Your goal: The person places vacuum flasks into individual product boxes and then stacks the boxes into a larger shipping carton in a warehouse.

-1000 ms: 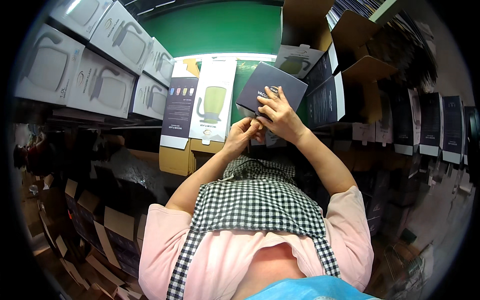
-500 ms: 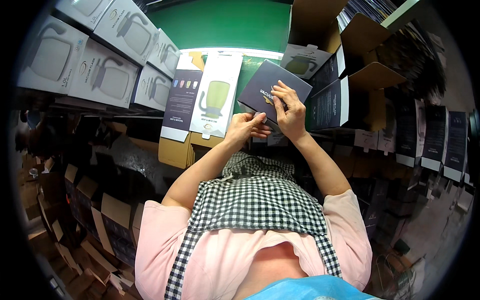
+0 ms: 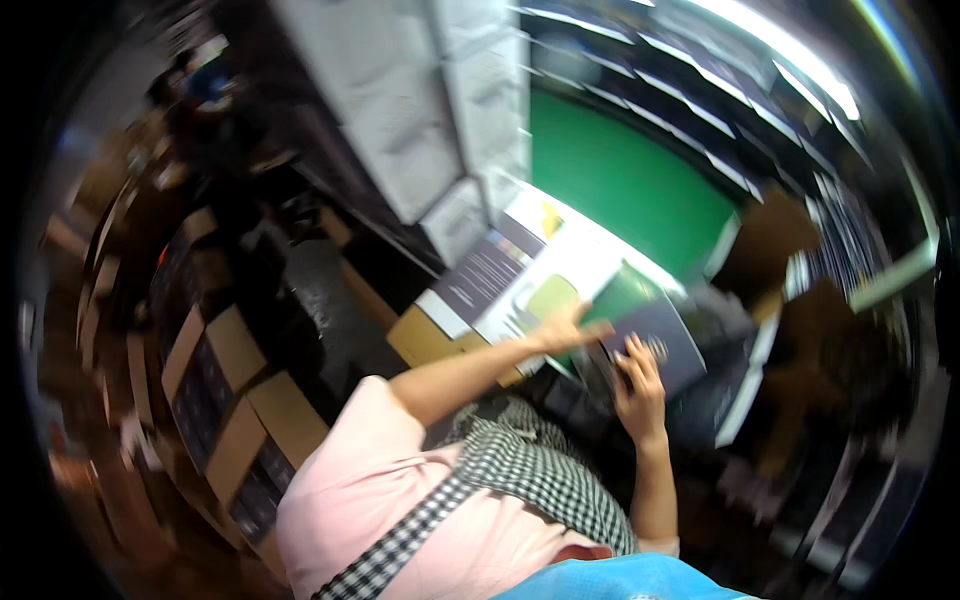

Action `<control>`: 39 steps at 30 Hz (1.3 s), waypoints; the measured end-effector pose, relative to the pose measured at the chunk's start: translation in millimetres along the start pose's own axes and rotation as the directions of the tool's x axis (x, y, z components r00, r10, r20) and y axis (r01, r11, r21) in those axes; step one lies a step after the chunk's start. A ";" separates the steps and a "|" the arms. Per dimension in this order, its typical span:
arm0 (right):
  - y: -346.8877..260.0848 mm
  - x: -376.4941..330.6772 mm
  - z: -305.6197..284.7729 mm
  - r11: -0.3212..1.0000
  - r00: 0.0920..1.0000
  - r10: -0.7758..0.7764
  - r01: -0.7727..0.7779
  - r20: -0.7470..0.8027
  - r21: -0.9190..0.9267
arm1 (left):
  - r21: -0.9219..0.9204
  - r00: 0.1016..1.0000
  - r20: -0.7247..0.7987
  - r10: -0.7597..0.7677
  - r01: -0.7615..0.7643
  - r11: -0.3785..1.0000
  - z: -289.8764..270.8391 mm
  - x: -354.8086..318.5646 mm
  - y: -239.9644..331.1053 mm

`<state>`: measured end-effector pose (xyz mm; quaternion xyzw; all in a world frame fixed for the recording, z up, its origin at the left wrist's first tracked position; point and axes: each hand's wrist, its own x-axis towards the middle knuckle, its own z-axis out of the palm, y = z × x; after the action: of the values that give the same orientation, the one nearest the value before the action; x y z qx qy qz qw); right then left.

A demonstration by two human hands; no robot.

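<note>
Fingers [image 3: 638, 353] of my right hand [image 3: 645, 393] rest a little apart on the face of a dark purple box [image 3: 682, 345], near its left side; I can't tell from the head view whether my thumb clamps it. The box sits tilted in front of me at the near edge of the green counter [image 3: 620, 180]. My left hand [image 3: 563, 333] is blurred, thumb raised away from the outstretched fingers, which point at the box's left edge; whether they touch it I can't tell. Behind that hand lies a flat printed carton [image 3: 553, 293], white with a green flask picture and a dark panel, on top of a brown cardboard stack [image 3: 432, 337]. White boxes [image 3: 400, 130] stand piled beyond it, to the left. To my right, just past the dark box, brown carton flaps [image 3: 770, 235] stand up. Open cartons [image 3: 240, 345] line the floor side at my left. My checked apron [image 3: 555, 490] and pink sleeve [image 3: 345, 460] fill the bottom, with a blue mask [image 3: 620, 580] at the lower edge.
</note>
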<state>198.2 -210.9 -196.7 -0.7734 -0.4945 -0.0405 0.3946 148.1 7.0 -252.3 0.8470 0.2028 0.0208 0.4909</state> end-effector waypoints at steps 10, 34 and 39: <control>250.7 -56.4 -2.6 0.282 0.922 0.386 -0.159 0.040 0.946 | -0.722 0.986 0.169 -0.007 0.128 0.680 95.2 -64.6 -21.6; -475.7 302.4 335.8 0.170 0.449 -0.660 0.870 -0.602 0.463 | 0.005 0.448 -0.846 0.291 -0.538 0.843 -534.9 -358.7 -170.7; -565.3 477.1 403.0 0.286 0.311 -0.601 0.944 -0.737 0.166 | -0.309 0.562 -0.777 0.284 -0.733 0.606 -767.2 -277.5 -147.8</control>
<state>-142.0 513.8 65.5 -0.1946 -0.6699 -0.3014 0.6500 -333.9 601.9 65.8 0.5966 0.0720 0.5315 0.5970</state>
